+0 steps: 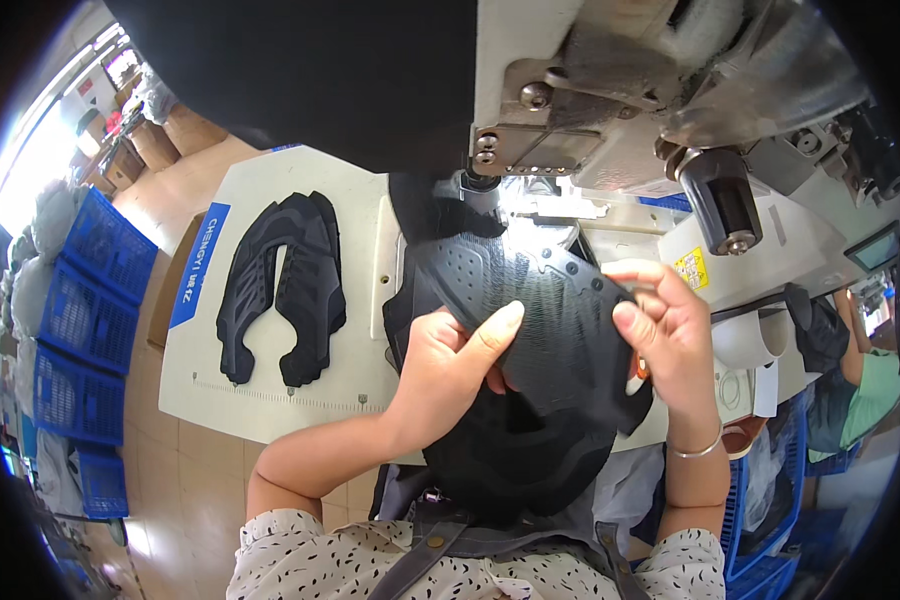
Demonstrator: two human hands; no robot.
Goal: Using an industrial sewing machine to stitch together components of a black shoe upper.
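Both the left hand (448,358) and right hand (665,325) are clamped on a black perforated fabric shoe upper (540,330) at the white sewing table's (270,395) front edge, under the grey sewing machine head (610,90)

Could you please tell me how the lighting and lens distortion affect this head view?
Head view: strong glare blows out the upper left; fisheye bends the white table edges, with black vignette corners. A lamp brightens the sewing machine needle area. Left hand, right hand and black shoe upper look sharp.
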